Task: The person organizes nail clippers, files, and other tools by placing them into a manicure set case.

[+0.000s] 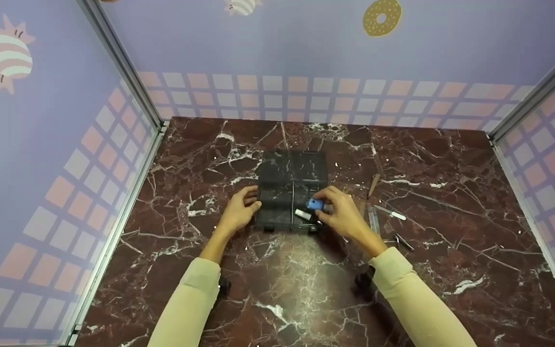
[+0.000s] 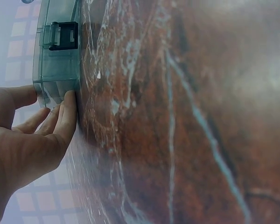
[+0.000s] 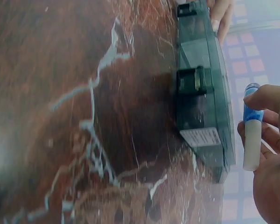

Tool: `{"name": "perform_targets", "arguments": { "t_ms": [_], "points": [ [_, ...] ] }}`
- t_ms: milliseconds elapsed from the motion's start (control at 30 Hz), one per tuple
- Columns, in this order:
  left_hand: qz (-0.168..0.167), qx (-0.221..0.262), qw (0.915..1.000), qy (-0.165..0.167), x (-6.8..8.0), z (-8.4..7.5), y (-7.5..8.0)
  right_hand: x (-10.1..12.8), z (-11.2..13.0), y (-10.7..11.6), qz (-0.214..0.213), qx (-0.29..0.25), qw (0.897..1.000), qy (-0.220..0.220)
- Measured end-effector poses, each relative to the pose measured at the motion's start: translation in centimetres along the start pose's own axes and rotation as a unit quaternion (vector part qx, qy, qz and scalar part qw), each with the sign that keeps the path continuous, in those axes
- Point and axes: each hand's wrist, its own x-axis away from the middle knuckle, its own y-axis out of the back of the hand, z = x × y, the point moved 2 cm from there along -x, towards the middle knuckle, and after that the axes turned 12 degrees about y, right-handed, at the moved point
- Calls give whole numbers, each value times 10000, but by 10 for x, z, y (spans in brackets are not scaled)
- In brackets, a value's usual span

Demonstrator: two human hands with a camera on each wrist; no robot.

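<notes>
A translucent dark green plastic case [image 1: 277, 193] with black latches [image 3: 191, 80] lies on the marbled table. My left hand [image 1: 240, 209] touches its left side; in the left wrist view the fingertips [image 2: 70, 100] press along the case's end wall. Between thumb and fingers, my right hand [image 1: 342, 212] pinches a small blue and white piece [image 3: 253, 126] with a rounded end over the case's right part; its exact kind I cannot tell. A small white piece with a dark end [image 1: 302, 214] shows within the case outline, left of the blue part.
Right of the case lie a brown stick [image 1: 374, 185], a clear strip [image 1: 373, 217], a slim white-ended tool [image 1: 395, 215] and a small dark and shiny item [image 1: 404, 242]. Patterned panels [image 1: 306, 91] close off the back and both sides.
</notes>
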Motion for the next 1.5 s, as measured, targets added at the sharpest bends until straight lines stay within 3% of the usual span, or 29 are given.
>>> {"name": "perform_targets", "arguments": {
  "t_ms": [400,1000,1267,1500],
  "points": [
    [-79,-61,9999,17,0,0,0,-1,7,-22,282,-1,9994,194],
    [0,87,9999,147,2,-1,1,2,10,-29,370,42,9993,26],
    [-165,46,9995,279,-1,-7,1,10,10,1,15,154,9997,178],
    [-139,32,9994,304,-9,-11,2,31,-12,46,-398,51,9987,-324]
  ]
}}
